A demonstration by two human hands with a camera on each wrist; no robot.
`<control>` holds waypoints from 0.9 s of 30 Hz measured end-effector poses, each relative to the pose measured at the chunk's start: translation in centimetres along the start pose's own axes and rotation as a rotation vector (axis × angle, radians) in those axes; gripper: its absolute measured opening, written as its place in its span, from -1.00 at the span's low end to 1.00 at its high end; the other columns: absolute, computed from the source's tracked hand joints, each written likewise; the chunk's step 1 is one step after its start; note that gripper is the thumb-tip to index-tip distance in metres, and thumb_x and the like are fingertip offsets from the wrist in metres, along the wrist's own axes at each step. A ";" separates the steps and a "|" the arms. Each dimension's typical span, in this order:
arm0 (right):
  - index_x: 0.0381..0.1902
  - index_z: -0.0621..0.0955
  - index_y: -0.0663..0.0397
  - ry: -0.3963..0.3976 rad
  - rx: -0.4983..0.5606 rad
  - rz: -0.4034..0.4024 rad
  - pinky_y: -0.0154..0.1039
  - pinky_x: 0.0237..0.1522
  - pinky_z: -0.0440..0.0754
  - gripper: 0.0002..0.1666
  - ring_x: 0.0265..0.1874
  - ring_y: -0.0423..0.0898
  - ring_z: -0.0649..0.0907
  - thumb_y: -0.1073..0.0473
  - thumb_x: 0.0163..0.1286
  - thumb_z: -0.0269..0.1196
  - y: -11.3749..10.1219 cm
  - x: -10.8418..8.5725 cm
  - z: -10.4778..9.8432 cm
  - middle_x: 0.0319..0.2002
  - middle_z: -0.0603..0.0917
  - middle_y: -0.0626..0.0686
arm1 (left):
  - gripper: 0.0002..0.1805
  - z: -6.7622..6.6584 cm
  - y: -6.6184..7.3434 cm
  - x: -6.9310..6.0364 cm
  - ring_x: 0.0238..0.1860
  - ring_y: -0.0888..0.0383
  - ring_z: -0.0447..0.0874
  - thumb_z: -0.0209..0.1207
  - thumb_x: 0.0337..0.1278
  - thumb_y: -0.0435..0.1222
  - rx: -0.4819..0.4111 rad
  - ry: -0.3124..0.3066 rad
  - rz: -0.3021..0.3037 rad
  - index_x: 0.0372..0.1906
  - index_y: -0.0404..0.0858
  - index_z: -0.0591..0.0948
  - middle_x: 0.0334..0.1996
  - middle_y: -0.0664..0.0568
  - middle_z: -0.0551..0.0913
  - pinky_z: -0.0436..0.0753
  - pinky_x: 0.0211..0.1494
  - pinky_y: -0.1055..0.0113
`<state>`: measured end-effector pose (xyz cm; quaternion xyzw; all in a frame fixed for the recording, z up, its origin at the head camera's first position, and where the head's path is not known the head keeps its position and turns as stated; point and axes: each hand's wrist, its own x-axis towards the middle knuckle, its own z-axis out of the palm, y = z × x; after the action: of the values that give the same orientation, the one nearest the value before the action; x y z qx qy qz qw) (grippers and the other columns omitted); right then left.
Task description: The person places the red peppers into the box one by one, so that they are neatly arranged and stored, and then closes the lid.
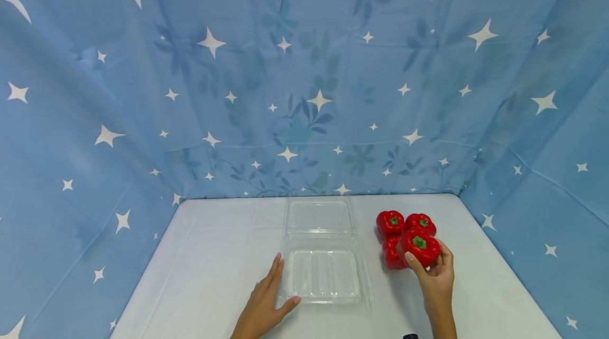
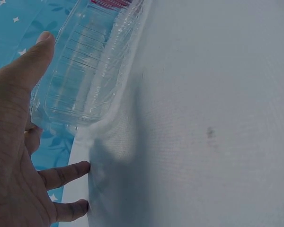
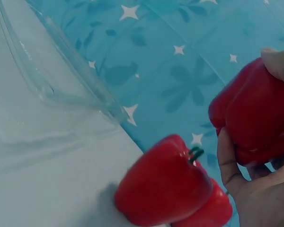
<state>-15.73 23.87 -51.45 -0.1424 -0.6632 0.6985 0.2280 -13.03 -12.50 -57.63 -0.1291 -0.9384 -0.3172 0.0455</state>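
My right hand (image 1: 439, 280) grips a red bell pepper (image 1: 420, 249) with a green stem, thumb on one side and fingers on the other. In the right wrist view this pepper (image 3: 258, 113) is raised off the table. Right beside it stand three more red bell peppers, one at the back left (image 1: 390, 223), one at the back right (image 1: 421, 222) and one partly hidden (image 1: 391, 254). My left hand (image 1: 264, 302), fingers extended, is at the near left edge of a clear plastic clamshell container (image 1: 323, 278). The container lies open, its lid (image 1: 320, 216) folded back.
A white cloth covers the table (image 1: 209, 265). Blue star-patterned curtains (image 1: 266, 74) close off the back and both sides. A small black object (image 1: 410, 336) shows at the near edge, left of my right forearm.
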 end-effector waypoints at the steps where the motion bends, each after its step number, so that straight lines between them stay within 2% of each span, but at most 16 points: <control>1: 0.40 0.19 0.00 -0.029 -0.012 -0.004 -0.70 -0.16 0.54 -0.11 0.29 -0.26 0.37 0.32 0.21 0.39 -0.1 -0.1 0.3 0.29 0.36 -0.11 | 0.02 0.0 0.0 0.0 0.37 -0.29 0.34 0.16 0.18 0.21 -0.003 -0.004 -0.003 0.56 -0.19 0.00 0.57 -0.08 -0.02 0.37 0.21 -0.42; 6: 0.41 0.20 0.06 -0.212 -0.104 -0.077 -0.64 -0.13 0.58 -0.07 0.22 -0.39 0.37 0.38 0.16 0.40 -0.6 -0.9 1.6 0.24 0.36 -0.22 | 0.02 0.0 0.0 0.0 0.39 -0.30 0.32 0.16 0.18 0.20 -0.015 -0.011 -0.004 0.56 -0.20 0.01 0.57 -0.10 -0.02 0.35 0.21 -0.45; 9: 0.41 0.24 0.06 -0.330 -0.186 -0.153 -0.58 -0.06 0.58 -0.03 0.20 -0.43 0.39 0.37 0.09 0.45 -0.5 -1.1 2.4 0.24 0.39 -0.17 | 0.02 0.0 0.0 0.0 0.39 -0.31 0.32 0.17 0.18 0.19 -0.024 -0.007 0.002 0.55 -0.22 0.02 0.57 -0.10 -0.02 0.35 0.17 -0.49; 12: 0.40 0.27 -0.03 -0.426 -0.276 -0.199 -0.42 0.01 0.64 -0.01 0.17 -0.52 0.38 0.27 0.05 0.50 -0.2 -1.3 3.2 0.27 0.42 -0.08 | 0.02 0.0 0.0 0.1 0.38 -0.31 0.32 0.18 0.16 0.20 -0.021 -0.001 -0.005 0.55 -0.21 0.04 0.57 -0.09 -0.01 0.34 0.15 -0.51; 15: 0.39 0.30 -0.08 -0.498 -0.317 -0.193 -0.19 0.05 0.68 0.00 0.14 -0.53 0.40 0.19 0.02 0.53 0.1 -1.5 4.1 0.30 0.43 0.02 | 0.02 0.0 0.0 0.1 0.38 -0.31 0.33 0.18 0.15 0.21 -0.015 0.005 -0.014 0.55 -0.20 0.05 0.57 -0.08 0.00 0.33 0.14 -0.52; 17: 0.38 0.31 -0.09 -0.531 -0.330 -0.174 -0.10 0.05 0.68 -0.01 0.17 -0.44 0.42 0.15 0.01 0.54 0.3 -1.6 4.7 0.30 0.43 0.04 | 0.02 0.0 0.0 0.1 0.37 -0.31 0.34 0.19 0.15 0.21 -0.014 0.008 -0.012 0.55 -0.20 0.05 0.57 -0.08 0.00 0.34 0.14 -0.52; 23: 0.37 0.33 -0.11 -0.618 -0.334 -0.097 -0.02 0.02 0.70 0.01 0.30 0.11 0.43 0.08 -0.03 0.55 1.0 -1.9 6.1 0.31 0.45 0.08 | 0.02 0.0 0.0 0.0 0.36 -0.31 0.35 0.20 0.15 0.20 -0.012 0.016 -0.002 0.55 -0.21 0.06 0.57 -0.08 0.01 0.35 0.13 -0.52; 27: 0.36 0.35 -0.16 -0.652 -0.371 -0.044 0.05 0.01 0.70 0.03 0.31 0.20 0.42 0.00 -0.07 0.57 1.2 -2.0 6.8 0.31 0.45 0.08 | 0.02 -0.1 0.0 0.0 0.37 -0.29 0.35 0.20 0.14 0.21 -0.009 0.020 -0.001 0.55 -0.20 0.06 0.57 -0.06 0.01 0.36 0.13 -0.51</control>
<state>-17.59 16.93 -52.29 0.0628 -0.8191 0.5701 -0.0098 -13.02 -12.52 -57.53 -0.1259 -0.9366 -0.3226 0.0540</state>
